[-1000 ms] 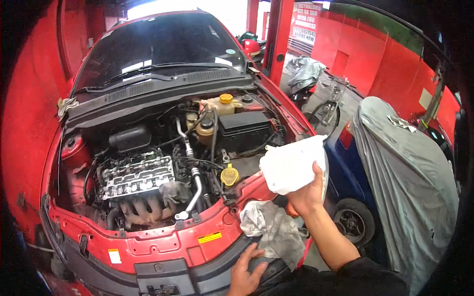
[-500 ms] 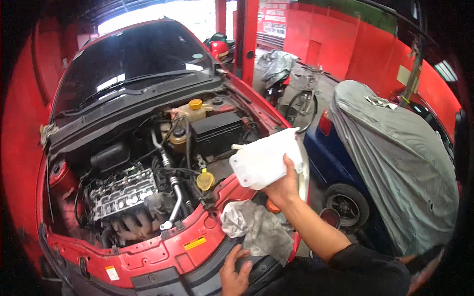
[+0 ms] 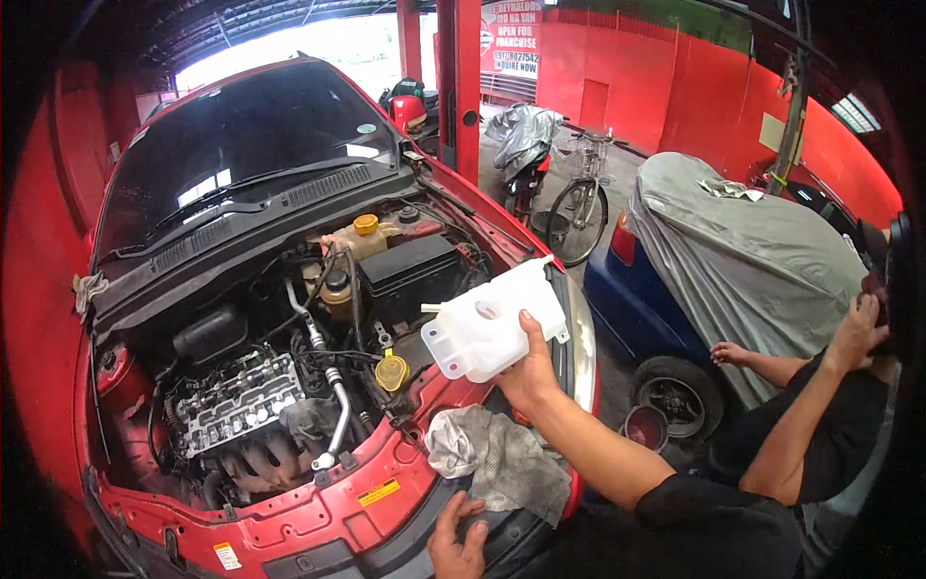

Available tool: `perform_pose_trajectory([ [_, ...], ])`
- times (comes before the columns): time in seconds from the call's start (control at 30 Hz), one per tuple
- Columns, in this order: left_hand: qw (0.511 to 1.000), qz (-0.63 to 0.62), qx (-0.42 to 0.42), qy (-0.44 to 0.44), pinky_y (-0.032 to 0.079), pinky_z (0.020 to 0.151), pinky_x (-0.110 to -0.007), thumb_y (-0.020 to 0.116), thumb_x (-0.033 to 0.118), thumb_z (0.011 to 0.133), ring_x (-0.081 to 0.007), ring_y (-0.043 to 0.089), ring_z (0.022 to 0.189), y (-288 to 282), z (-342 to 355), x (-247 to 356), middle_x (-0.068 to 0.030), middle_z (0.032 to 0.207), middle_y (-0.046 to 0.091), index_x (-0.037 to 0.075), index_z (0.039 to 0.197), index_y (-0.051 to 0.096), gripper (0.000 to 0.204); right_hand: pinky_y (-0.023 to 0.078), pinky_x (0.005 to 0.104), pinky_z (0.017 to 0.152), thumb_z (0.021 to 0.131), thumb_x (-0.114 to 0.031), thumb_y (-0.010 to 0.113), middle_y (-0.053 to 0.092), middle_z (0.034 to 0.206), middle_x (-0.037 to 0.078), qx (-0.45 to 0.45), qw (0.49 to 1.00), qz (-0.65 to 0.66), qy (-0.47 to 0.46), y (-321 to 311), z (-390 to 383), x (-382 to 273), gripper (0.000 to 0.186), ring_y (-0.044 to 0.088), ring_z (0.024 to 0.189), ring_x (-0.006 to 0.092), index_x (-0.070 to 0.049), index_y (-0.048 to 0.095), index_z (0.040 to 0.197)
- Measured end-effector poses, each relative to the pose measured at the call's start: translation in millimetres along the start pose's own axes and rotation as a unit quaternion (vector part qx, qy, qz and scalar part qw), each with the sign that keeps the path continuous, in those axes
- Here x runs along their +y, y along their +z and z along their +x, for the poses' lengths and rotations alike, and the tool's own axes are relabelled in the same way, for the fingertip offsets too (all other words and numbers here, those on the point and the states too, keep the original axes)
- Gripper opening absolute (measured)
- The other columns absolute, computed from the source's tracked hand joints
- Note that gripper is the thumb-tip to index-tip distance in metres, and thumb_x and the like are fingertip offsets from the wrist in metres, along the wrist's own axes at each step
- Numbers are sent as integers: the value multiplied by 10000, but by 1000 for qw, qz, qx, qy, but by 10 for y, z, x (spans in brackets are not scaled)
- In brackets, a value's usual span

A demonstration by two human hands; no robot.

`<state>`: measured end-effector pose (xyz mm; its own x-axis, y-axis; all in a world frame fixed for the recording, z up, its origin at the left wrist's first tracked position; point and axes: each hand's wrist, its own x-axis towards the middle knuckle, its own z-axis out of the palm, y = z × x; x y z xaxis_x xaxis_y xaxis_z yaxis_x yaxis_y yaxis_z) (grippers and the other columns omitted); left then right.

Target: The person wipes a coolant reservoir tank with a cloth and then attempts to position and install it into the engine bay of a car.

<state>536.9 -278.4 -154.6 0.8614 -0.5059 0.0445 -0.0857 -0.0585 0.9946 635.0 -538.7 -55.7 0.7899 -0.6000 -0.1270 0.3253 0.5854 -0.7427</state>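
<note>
Coworker (image 3: 793, 439) moved in; R hand (image 3: 531, 374) wide, gripping wht tank (image 3: 482, 338).

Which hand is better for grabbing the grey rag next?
Probably the left hand: it looks empty and is close to the grey rag, while the right hand holds the white plastic reservoir tank.

Single fisheye view from your head, set close before the red car (image 3: 265, 537), facing obliquely down across its engine (image 3: 246, 403) toward the windshield (image 3: 253, 145) beyond.
</note>
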Motion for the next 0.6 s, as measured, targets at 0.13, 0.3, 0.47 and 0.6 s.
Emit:
perform_pose_trajectory([
  [0.13, 1000, 7, -1, 11, 492, 963, -331, 648, 167, 984, -202, 640, 1097, -24, -2, 86, -131, 1213, 679, 4, 1439, 489, 509, 440, 524, 1056, 897, -676, 522, 544, 1455, 97, -25, 999, 29, 17, -115, 116, 68, 815, 542, 1302, 306, -132, 438, 1497],
  [0.3, 999, -41, 3, 6, 499, 952, -333, 653, 175, 982, -198, 647, 1081, 10, -12, -25, -120, 1206, 686, 18, 1437, 498, 506, 441, 514, 1061, 896, -658, 522, 543, 1453, 99, -32, 999, 12, 12, -78, 123, 28, 799, 535, 1315, 313, -128, 443, 1489],
  [0.47, 1000, 2, 16, 22, 503, 947, -338, 653, 169, 980, -198, 650, 1071, 36, -7, -3, -118, 1198, 688, 18, 1434, 504, 502, 417, 516, 1070, 912, -610, 542, 542, 1447, 99, -83, 996, 25, 9, -91, 199, -64, 768, 518, 1325, 303, -103, 438, 1479],
  [0.6, 1000, -2, 5, 1, 486, 972, -331, 663, 150, 969, -203, 636, 1106, 13, -8, -28, -115, 1236, 674, 30, 1459, 479, 537, 405, 494, 1124, 869, -564, 625, 545, 1446, 100, -153, 988, -11, 30, -155, 304, -221, 801, 535, 1322, 315, -102, 416, 1489],
])
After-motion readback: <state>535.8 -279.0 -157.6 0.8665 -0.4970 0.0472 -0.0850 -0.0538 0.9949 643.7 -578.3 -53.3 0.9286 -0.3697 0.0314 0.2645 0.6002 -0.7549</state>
